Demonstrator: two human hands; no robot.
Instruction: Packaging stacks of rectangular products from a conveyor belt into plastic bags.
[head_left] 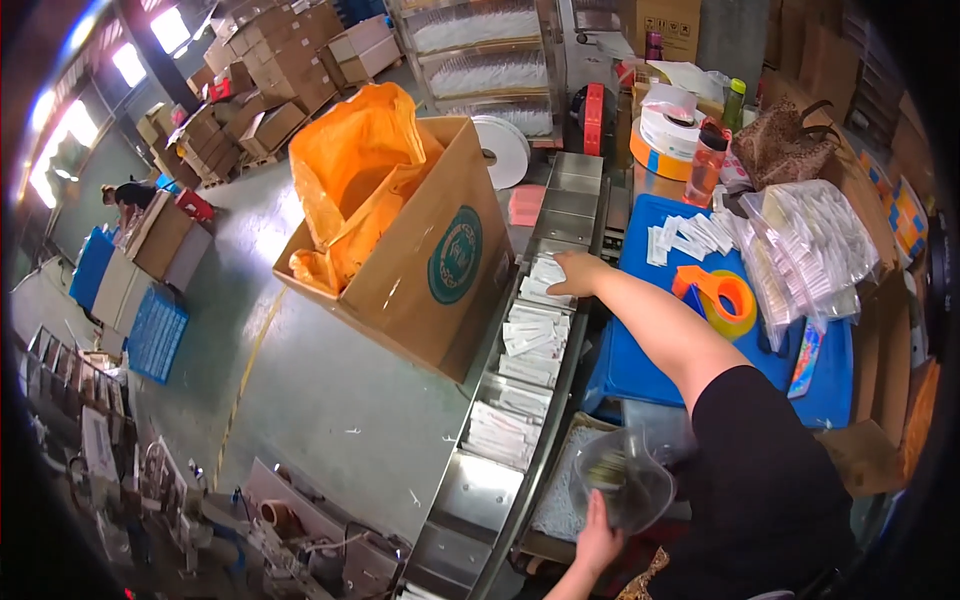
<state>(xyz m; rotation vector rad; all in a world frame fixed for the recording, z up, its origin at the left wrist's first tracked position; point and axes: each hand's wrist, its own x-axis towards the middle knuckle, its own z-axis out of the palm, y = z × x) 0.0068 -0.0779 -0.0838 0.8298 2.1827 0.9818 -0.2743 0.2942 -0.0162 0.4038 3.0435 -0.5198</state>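
My right hand [577, 273] reaches out over a slanted metal conveyor [478, 490] of compartments and lies flat, fingers together, on a stack of white packets [545, 283] in one compartment. Several compartments below it also hold white packets [530, 338]. At the lower edge, my left hand [598, 537] grips a crumpled clear plastic bag [626, 480], held beside the conveyor above a tray of small white pieces [562, 495].
A cardboard box [425, 265] lined with an orange bag [355, 170] stands left of the conveyor. To the right, a blue table [650, 365] carries loose white packets [690, 238], an orange tape dispenser [716, 292] and a clear bag of packets [812, 250]. Another person [125, 196] works far left.
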